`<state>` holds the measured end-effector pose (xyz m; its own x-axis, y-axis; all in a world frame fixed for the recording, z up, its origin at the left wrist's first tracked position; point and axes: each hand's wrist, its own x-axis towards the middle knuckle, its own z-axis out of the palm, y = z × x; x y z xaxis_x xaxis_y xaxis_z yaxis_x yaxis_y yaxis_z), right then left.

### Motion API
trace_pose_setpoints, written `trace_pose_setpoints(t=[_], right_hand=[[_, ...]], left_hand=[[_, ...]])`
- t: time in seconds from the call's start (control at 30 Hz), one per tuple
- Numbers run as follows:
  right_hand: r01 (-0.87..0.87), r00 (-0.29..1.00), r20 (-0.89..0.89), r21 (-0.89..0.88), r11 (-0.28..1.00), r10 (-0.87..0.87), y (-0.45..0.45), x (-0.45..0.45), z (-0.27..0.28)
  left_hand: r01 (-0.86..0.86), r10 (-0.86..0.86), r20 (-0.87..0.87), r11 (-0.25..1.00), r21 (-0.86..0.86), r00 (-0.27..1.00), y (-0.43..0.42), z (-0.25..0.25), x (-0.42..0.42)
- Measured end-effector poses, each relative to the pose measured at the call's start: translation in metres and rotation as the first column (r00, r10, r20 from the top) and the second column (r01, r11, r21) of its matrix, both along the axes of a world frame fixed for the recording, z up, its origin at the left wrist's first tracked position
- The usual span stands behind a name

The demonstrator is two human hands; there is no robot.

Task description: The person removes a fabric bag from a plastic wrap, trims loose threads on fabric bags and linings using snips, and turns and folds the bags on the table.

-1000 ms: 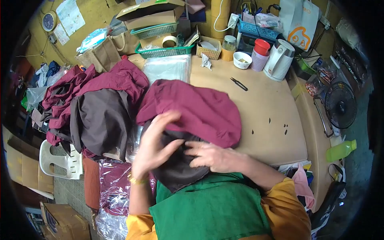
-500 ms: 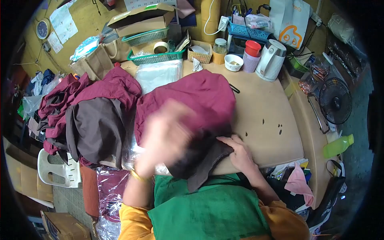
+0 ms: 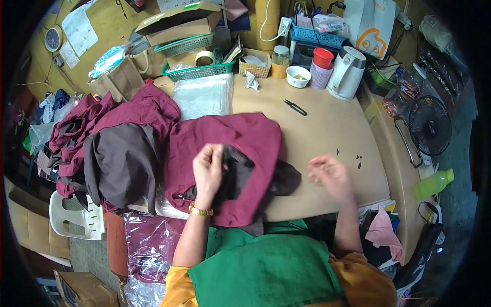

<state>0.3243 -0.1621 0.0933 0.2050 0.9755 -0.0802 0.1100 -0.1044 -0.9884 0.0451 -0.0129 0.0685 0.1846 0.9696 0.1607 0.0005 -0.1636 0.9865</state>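
A maroon cloth piece with a dark lining [image 3: 225, 130] lies on the tan table in front of me. My left hand [image 3: 208, 163], with a gold bracelet at the wrist, is closed over the cloth's middle, its fingers pinched at the edge of the dark part. To the right of the cloth, my right hand [image 3: 328, 174] hovers over the table, slightly blurred, fingers curled but apart, touching no cloth. Black thread snips [image 3: 295, 107] lie beyond it. At the left rests a heap of maroon and dark garments [image 3: 125, 153].
Clear plastic bags [image 3: 202, 97] lie behind the cloth. Along the back stand green baskets [image 3: 199, 71], a white bowl [image 3: 298, 77], a jar, a lidded cup and a kettle [image 3: 346, 74]. A fan [image 3: 429, 125] and a green bottle [image 3: 433, 184] are at the right.
The cloth has been turned over and shifted, showing its dark lining in an opening. My left hand has closed at it; my right hand has come off it, rightward. The snips are fully visible again.
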Motion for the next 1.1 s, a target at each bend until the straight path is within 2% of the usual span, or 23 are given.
trace_pose_setpoints(t=[0.03,0.07,0.1,0.13,0.2,0.23,0.27,0.33,0.37,0.4,0.5,0.57,0.67,0.73,0.8,0.83,0.87,0.9,0.93,0.97,1.0,1.03,1.1], right_hand=[[0.005,1.000,0.000,-0.002,1.000,-0.005,-0.005,-0.006,0.015],[-0.134,0.896,-0.370,0.299,0.945,0.244,-0.006,-0.020,0.031],[-0.126,0.613,-0.580,0.600,0.790,0.537,-0.002,-0.036,0.040],[-0.181,0.596,-0.527,0.647,0.741,0.606,0.004,-0.057,0.040],[-0.384,0.684,-0.397,0.518,0.764,0.612,0.019,-0.086,0.016],[-0.430,0.789,-0.313,0.333,0.839,0.529,0.024,-0.089,-0.008],[-0.434,0.869,-0.202,0.132,0.891,0.453,0.029,-0.090,-0.031],[-0.329,0.882,0.396,0.132,0.935,0.254,0.032,-0.074,-0.058],[-0.252,0.865,0.467,0.086,0.964,0.184,0.027,-0.071,-0.053],[-0.197,0.903,0.407,0.105,0.975,0.139,0.026,-0.068,-0.055],[-0.123,0.950,0.306,0.166,0.979,0.067,0.028,-0.064,-0.058],[-0.051,0.932,0.363,0.143,0.988,-0.005,0.031,-0.062,-0.055],[-0.063,0.960,0.266,-0.108,0.992,0.090,0.030,-0.069,-0.040],[-0.189,0.945,0.294,0.129,0.973,0.144,0.029,-0.075,-0.064],[-0.273,0.808,0.518,-0.094,0.957,0.281,0.018,-0.077,-0.026],[-0.266,0.762,0.605,-0.031,0.963,0.230,0.016,-0.070,-0.037],[-0.261,0.712,0.681,0.031,0.965,0.171,0.011,-0.061,-0.049],[-0.177,0.735,0.659,-0.035,0.984,0.156,0.008,-0.054,-0.046],[-0.096,0.756,0.639,-0.104,0.990,0.140,0.006,-0.046,-0.041],[-0.082,0.739,0.668,-0.037,0.996,0.085,0.006,-0.038,-0.048],[-0.076,0.850,0.502,-0.188,0.979,0.162,0.009,-0.035,-0.041],[-0.174,0.958,0.218,-0.078,0.982,0.188,0.009,-0.040,-0.037],[-0.241,0.966,-0.086,0.058,0.969,0.246,0.008,-0.065,-0.028]], left_hand=[[0.005,-0.005,0.000,1.000,-0.002,1.000,-0.001,0.003,0.005],[0.006,-0.007,0.063,1.000,0.018,0.998,-0.004,0.006,0.016],[0.004,-0.009,0.127,0.999,0.041,0.992,-0.008,0.007,0.027],[0.084,-0.088,0.161,0.996,0.030,0.983,-0.013,0.003,0.037],[0.161,-0.177,0.046,0.957,0.242,0.983,-0.017,-0.011,0.045],[0.212,-0.092,-0.302,0.894,0.394,0.949,-0.023,0.005,0.037],[0.251,-0.144,-0.298,0.898,0.362,0.944,-0.029,0.011,0.034],[0.541,-0.226,-0.622,0.751,0.378,0.749,-0.026,-0.002,0.011],[0.588,-0.182,-0.757,0.749,0.306,0.627,-0.035,-0.010,0.003],[0.619,-0.141,-0.834,0.738,0.270,0.533,-0.041,-0.017,0.001],[0.571,-0.187,-0.838,0.803,0.169,0.512,-0.048,-0.019,0.004],[0.368,-0.269,-0.780,0.928,-0.054,0.565,-0.042,-0.009,0.016],[0.463,-0.150,-0.886,0.883,0.080,0.439,-0.038,-0.015,0.036],[0.521,-0.224,-0.879,0.853,0.032,0.420,-0.029,-0.024,0.046],[0.512,-0.305,-0.737,0.857,0.064,0.603,-0.017,-0.025,0.047],[0.464,-0.392,-0.464,0.884,0.049,0.795,-0.004,-0.022,0.038],[0.288,-0.298,-0.193,0.954,-0.076,0.935,0.005,-0.020,0.023],[0.283,-0.143,0.419,0.913,-0.294,0.897,0.018,-0.023,-0.004],[0.535,-0.108,0.832,0.808,-0.245,0.545,0.030,-0.016,-0.024],[0.519,0.062,0.907,0.803,-0.294,0.417,0.029,0.012,-0.030],[0.519,0.046,0.928,0.818,-0.246,0.369,0.024,0.016,-0.037],[0.480,-0.004,0.896,0.845,-0.234,0.444,0.016,0.019,-0.039],[0.380,-0.215,0.606,0.911,-0.158,0.766,-0.010,0.016,-0.024]])
